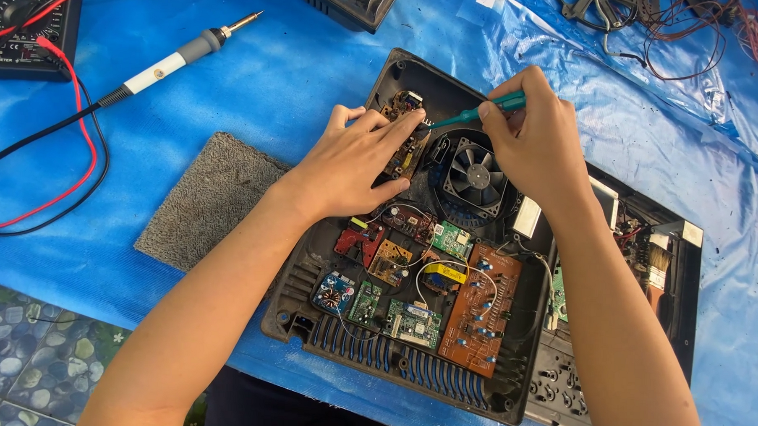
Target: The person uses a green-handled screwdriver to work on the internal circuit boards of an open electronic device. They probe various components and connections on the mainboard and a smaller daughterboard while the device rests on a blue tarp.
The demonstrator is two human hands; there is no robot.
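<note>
Right hand (533, 143) grip clamps a teal screwdriver (471, 114) near the housing's (390, 365) upper rim; left hand (351, 166) presses, fingers apart.

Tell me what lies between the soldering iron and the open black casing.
Head view: bare blue plastic sheet between soldering iron and casing.

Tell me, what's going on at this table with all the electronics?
A person is bent over an opened black appliance casing full of small circuit boards and a cooling fan. The left hand presses down on a brown circuit board near the top of the casing, while the right hand holds a teal screwdriver with its tip pointed at that board. A soldering iron, a multimeter with red and black leads, and a grey cloth pad lie off to the left on the blue plastic sheet.
</note>
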